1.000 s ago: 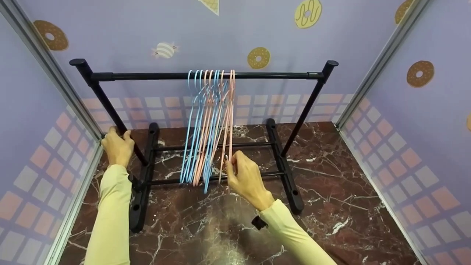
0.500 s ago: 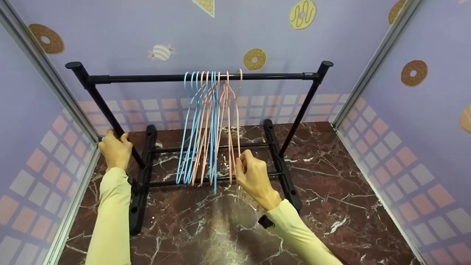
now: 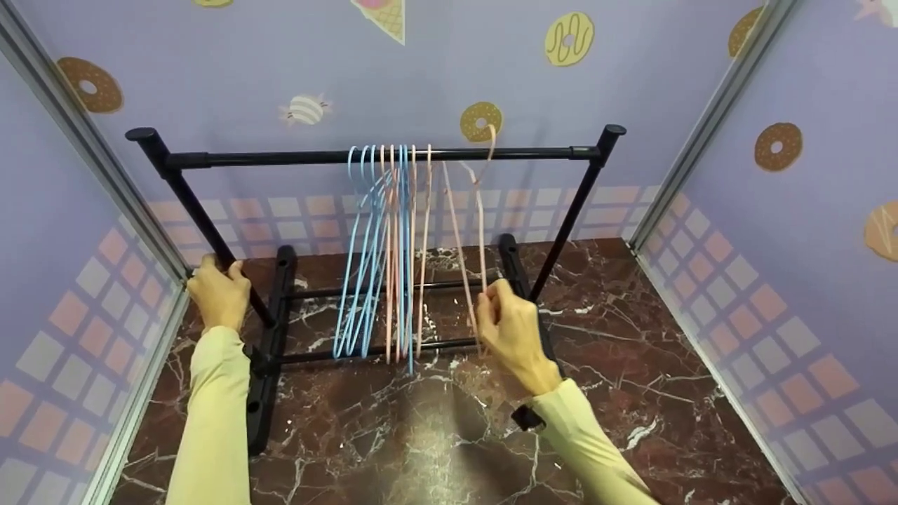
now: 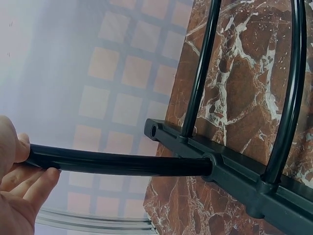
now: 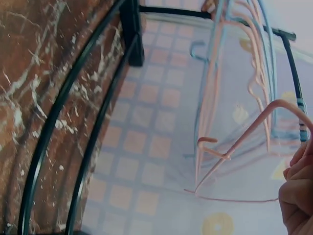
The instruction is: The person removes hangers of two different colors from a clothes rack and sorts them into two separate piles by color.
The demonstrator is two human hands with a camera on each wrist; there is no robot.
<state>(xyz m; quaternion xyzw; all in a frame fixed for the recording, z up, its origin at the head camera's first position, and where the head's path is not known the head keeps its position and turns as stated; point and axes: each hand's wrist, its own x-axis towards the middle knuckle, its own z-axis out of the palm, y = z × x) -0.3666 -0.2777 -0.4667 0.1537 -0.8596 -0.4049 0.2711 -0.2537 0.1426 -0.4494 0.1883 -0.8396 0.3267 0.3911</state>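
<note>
My right hand (image 3: 515, 333) pinches a pink clothes hanger (image 3: 482, 231) by its near end. Its hook rises above the black rail (image 3: 280, 157) in the head view; the right wrist view shows the hook apart from the other hangers. To its left, several blue and pink hangers hang from the rail in a close bunch, among them a pink hanger (image 3: 422, 280) at the right side and a blue hanger (image 3: 346, 280) at the left. My left hand (image 3: 219, 291) grips the rack's left post (image 3: 200, 214) low down; the left wrist view shows fingers (image 4: 41, 188) curled round that post.
The rack's left foot (image 3: 259, 414) and crossbars (image 3: 316, 356) stand on a dark red marbled surface (image 3: 435, 435). Patterned purple panels enclose the back and both sides, with the right post (image 3: 568, 221) rising just beyond my right hand.
My right hand has moved right with the pink hanger, drawing it away from the bunch, and its hook has risen above the rail. My left hand stays on the post.
</note>
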